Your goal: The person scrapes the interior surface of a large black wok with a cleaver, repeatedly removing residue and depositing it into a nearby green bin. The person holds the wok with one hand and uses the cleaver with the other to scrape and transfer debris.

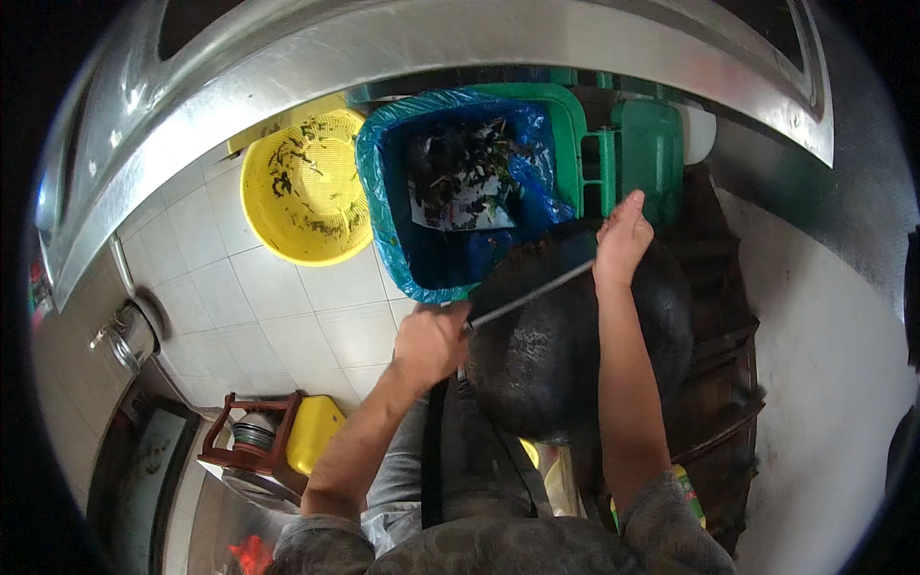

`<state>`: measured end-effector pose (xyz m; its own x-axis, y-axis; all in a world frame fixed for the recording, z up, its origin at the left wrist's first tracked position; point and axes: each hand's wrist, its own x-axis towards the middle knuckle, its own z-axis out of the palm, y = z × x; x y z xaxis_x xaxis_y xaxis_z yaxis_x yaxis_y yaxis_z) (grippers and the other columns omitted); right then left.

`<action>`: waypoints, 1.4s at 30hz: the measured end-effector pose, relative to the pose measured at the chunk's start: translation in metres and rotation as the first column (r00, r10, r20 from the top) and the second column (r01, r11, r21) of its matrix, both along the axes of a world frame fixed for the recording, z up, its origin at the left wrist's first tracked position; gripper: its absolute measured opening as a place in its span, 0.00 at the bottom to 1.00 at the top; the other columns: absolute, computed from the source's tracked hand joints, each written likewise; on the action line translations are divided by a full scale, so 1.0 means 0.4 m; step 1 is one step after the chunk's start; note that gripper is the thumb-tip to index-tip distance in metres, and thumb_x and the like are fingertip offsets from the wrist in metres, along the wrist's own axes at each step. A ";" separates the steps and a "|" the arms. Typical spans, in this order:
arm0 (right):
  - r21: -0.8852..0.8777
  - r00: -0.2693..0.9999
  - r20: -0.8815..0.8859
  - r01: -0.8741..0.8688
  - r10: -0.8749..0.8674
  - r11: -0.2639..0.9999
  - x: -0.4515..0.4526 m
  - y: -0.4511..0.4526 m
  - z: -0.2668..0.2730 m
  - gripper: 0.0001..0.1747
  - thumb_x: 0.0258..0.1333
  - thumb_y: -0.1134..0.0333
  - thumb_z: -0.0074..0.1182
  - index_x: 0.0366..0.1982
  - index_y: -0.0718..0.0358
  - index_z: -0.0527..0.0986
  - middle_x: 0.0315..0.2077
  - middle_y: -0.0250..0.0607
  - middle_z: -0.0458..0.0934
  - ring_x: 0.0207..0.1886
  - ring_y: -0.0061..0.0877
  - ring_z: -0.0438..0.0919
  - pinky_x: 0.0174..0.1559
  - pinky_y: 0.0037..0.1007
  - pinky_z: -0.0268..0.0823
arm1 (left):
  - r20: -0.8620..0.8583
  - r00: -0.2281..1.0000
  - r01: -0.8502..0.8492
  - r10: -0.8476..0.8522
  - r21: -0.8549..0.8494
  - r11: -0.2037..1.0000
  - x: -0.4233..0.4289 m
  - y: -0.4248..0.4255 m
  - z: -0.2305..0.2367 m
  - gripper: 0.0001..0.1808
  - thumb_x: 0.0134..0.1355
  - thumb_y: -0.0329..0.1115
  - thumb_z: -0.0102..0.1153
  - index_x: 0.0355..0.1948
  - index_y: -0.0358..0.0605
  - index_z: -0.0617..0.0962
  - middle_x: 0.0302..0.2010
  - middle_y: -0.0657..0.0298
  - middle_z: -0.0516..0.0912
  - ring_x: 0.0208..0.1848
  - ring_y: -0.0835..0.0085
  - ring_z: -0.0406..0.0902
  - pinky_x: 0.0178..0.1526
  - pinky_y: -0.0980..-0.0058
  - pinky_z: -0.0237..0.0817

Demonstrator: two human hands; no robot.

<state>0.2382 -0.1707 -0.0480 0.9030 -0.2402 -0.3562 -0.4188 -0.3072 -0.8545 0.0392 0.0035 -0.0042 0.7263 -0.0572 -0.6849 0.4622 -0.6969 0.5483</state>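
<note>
My left hand [433, 345] is closed around one end of a thin, straight metal tool [535, 293]. At its other end, higher and to the right, is my right hand [624, 241], also gripping it. The tool slants over a large black rounded object [539, 352] that looks like a wok; its exact kind is unclear. Just beyond my hands stands a green plastic bin [573, 115] lined with a blue plastic bag [381, 208]. Dark and green plant scraps [467, 169] lie inside, along with a pale printed sheet [460, 215].
A yellow plastic strainer basket [259, 230] with leaf bits stands left of the bin. A stainless steel counter edge [431, 47] curves across the top. At lower left, a brown wooden rack [215, 449] holds stacked dishes beside a yellow container [314, 431]. Dark wooden furniture [719, 359] is at right.
</note>
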 end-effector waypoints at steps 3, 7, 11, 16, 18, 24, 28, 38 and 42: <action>-0.024 0.976 0.136 -0.170 0.172 0.985 0.009 -0.001 -0.021 0.34 0.70 0.49 0.42 0.11 0.64 0.64 0.12 0.31 0.63 0.16 0.20 0.62 0.21 0.28 0.55 | 0.195 0.974 -0.122 0.114 0.028 0.992 0.007 -0.002 -0.007 0.17 0.49 0.33 0.62 0.42 0.46 0.78 0.31 0.49 0.83 0.35 0.51 0.81 0.38 0.57 0.73; -0.016 1.000 0.008 -0.011 0.011 1.000 0.014 -0.018 -0.060 0.34 0.69 0.47 0.43 0.11 0.63 0.63 0.12 0.29 0.61 0.16 0.19 0.61 0.21 0.28 0.53 | 0.104 0.994 -0.032 0.027 0.051 0.998 -0.015 -0.006 -0.020 0.16 0.49 0.32 0.61 0.41 0.47 0.78 0.31 0.50 0.83 0.34 0.50 0.81 0.38 0.58 0.74; -0.013 0.998 -0.036 0.053 -0.053 0.999 -0.002 -0.017 -0.084 0.35 0.68 0.47 0.45 0.10 0.61 0.62 0.12 0.29 0.62 0.17 0.18 0.61 0.21 0.27 0.53 | 0.114 0.990 -0.082 0.077 0.038 0.996 -0.026 -0.017 -0.039 0.19 0.47 0.29 0.58 0.44 0.48 0.79 0.29 0.50 0.83 0.30 0.51 0.81 0.33 0.57 0.73; 0.019 0.993 0.072 -0.101 0.099 0.995 -0.014 0.012 -0.045 0.34 0.69 0.49 0.43 0.10 0.61 0.62 0.11 0.30 0.62 0.17 0.18 0.62 0.22 0.27 0.54 | 0.130 0.983 -0.141 0.131 0.068 0.988 -0.034 -0.026 -0.001 0.19 0.47 0.31 0.59 0.43 0.44 0.79 0.32 0.50 0.83 0.32 0.51 0.81 0.34 0.58 0.73; -0.026 0.990 0.003 -0.139 0.139 0.990 -0.022 0.000 -0.009 0.34 0.69 0.49 0.43 0.11 0.63 0.63 0.12 0.31 0.63 0.17 0.18 0.62 0.22 0.26 0.55 | 0.038 0.987 -0.158 0.158 0.001 0.987 -0.060 -0.030 0.041 0.17 0.47 0.31 0.59 0.41 0.44 0.80 0.32 0.51 0.83 0.32 0.51 0.81 0.34 0.58 0.73; -0.104 0.984 0.028 -0.170 0.174 0.980 -0.020 -0.001 0.007 0.36 0.69 0.48 0.43 0.10 0.66 0.65 0.10 0.33 0.63 0.16 0.21 0.64 0.22 0.29 0.56 | 0.103 0.978 -0.187 0.183 0.028 0.982 -0.081 -0.046 0.037 0.15 0.47 0.30 0.58 0.38 0.47 0.80 0.26 0.51 0.82 0.29 0.50 0.80 0.33 0.57 0.73; -0.150 0.969 0.076 -0.221 0.234 0.964 0.012 0.051 -0.035 0.36 0.69 0.49 0.42 0.11 0.67 0.66 0.10 0.34 0.64 0.16 0.23 0.66 0.23 0.32 0.58 | 0.119 0.975 -0.194 0.189 0.034 0.980 -0.036 -0.021 -0.011 0.15 0.47 0.29 0.58 0.39 0.48 0.80 0.26 0.51 0.82 0.28 0.50 0.80 0.34 0.57 0.73; -0.313 0.943 -0.014 -0.319 0.332 0.895 -0.009 0.059 -0.032 0.37 0.70 0.48 0.38 0.12 0.68 0.69 0.11 0.44 0.69 0.16 0.35 0.69 0.25 0.38 0.61 | 0.016 0.987 -0.162 0.161 0.052 0.985 -0.021 0.019 0.006 0.14 0.49 0.30 0.57 0.40 0.46 0.80 0.29 0.48 0.82 0.32 0.48 0.81 0.34 0.55 0.72; -0.447 0.915 -0.066 -0.383 0.397 0.808 0.031 0.088 -0.059 0.39 0.70 0.46 0.35 0.13 0.69 0.72 0.14 0.49 0.72 0.21 0.45 0.72 0.29 0.46 0.62 | 0.010 0.989 -0.145 0.145 -0.019 0.989 -0.008 0.053 -0.006 0.14 0.54 0.38 0.61 0.41 0.48 0.79 0.26 0.50 0.83 0.32 0.49 0.81 0.36 0.58 0.74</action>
<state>0.2504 -0.1354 -0.0716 0.9629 0.0096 -0.2698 -0.1595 -0.7861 -0.5971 0.0360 0.0247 -0.0065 0.7354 0.0371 -0.6766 0.5517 -0.6126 0.5660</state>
